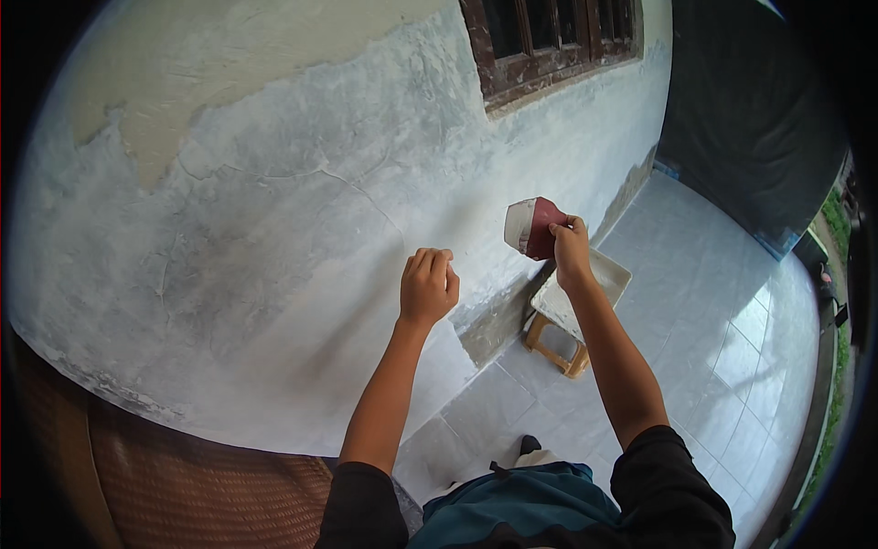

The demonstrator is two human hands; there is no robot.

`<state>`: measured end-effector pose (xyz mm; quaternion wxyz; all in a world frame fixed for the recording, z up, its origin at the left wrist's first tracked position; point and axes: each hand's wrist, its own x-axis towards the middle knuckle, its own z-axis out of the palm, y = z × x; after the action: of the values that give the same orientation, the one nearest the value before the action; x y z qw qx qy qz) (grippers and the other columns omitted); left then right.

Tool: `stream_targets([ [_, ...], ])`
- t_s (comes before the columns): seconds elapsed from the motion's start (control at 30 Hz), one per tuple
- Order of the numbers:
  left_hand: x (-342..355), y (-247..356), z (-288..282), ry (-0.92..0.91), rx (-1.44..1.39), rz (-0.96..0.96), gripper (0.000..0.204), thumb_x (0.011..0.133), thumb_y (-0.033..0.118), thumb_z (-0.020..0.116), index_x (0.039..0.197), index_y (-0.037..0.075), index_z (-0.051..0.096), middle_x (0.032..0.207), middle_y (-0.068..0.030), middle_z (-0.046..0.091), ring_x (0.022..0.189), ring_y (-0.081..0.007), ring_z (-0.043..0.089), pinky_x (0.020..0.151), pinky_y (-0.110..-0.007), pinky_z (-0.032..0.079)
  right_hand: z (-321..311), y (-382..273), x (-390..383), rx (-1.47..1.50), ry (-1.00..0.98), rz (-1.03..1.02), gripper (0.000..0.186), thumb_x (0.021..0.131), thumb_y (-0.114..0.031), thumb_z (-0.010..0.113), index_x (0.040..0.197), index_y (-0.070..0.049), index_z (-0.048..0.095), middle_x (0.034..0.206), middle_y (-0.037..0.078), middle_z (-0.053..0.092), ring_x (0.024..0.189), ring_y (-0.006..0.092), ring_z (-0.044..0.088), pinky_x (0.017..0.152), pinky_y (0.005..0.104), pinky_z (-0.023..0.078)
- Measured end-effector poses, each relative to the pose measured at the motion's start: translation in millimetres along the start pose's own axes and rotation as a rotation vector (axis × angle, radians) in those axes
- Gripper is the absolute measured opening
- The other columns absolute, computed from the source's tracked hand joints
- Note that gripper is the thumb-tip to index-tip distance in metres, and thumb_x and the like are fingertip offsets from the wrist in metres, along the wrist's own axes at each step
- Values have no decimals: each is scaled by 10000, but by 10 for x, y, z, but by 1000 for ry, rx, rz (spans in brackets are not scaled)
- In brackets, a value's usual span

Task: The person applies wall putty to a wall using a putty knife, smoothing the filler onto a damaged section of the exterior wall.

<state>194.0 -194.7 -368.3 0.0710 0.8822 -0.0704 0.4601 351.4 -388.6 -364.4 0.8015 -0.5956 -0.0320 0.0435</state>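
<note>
In my right hand (571,247) is a dark red putty spreader (547,229), raised in front of the wall, its pale edge coated with putty. My left hand (428,285) is lifted near the patchy white and grey plastered wall (274,229), its fingers curled; whether anything is inside them is hidden. Below the spreader, a shallow off-white tray (613,306) rests on a yellowish stool (572,361), partly hidden by my right forearm.
A brown framed window (512,82) is set in the wall above. Grey floor tiles (686,302) run along the wall toward a black hanging sheet (750,119). A brown woven piece (183,467) lies at lower left. A strip of grass shows at far right.
</note>
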Motion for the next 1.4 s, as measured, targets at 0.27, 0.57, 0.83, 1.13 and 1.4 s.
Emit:
stream_targets([
  [0.27,-709,330,910,-292,-98,-188,177,762,17,575,936,43,591,873,-112,626,854,-297,589,764,-416,470,-949,751,115,-118,146,187,305,874,-40,561,1163,45,517,1074,176,618,959,228,613,868,335,482],
  [0.57,-1430,525,1626,-571,-290,-366,222,785,60,567,1004,26,588,950,-145,642,915,-346,592,818,-468,472,-1891,1136,85,-277,294,248,299,892,-12,550,1186,37,524,1073,147,626,972,233,605,902,355,473],
  [0.83,-1618,794,2250,-793,-362,-439,356,821,146,606,1151,25,550,1111,-182,627,1064,-362,576,899,-478,460,-2750,1566,554,-73,347,441,343,891,-5,553,1231,37,528,1111,156,627,975,267,631,896,385,512],
  [1.13,-1681,954,3148,-1132,-408,-631,442,848,270,638,1205,26,547,1147,-175,629,1130,-353,566,929,-469,454,-3415,2318,1606,-797,370,217,268,827,-43,596,1087,-36,664,968,175,712,904,319,688,795,389,523],
  [1.4,-1654,1211,3790,-1184,-448,-574,446,848,295,654,1191,26,563,1121,-162,643,1075,-352,592,912,-466,465,-3271,2650,2370,-1228,198,85,260,795,-74,603,1039,-83,690,944,213,689,892,425,649,802,492,512],
])
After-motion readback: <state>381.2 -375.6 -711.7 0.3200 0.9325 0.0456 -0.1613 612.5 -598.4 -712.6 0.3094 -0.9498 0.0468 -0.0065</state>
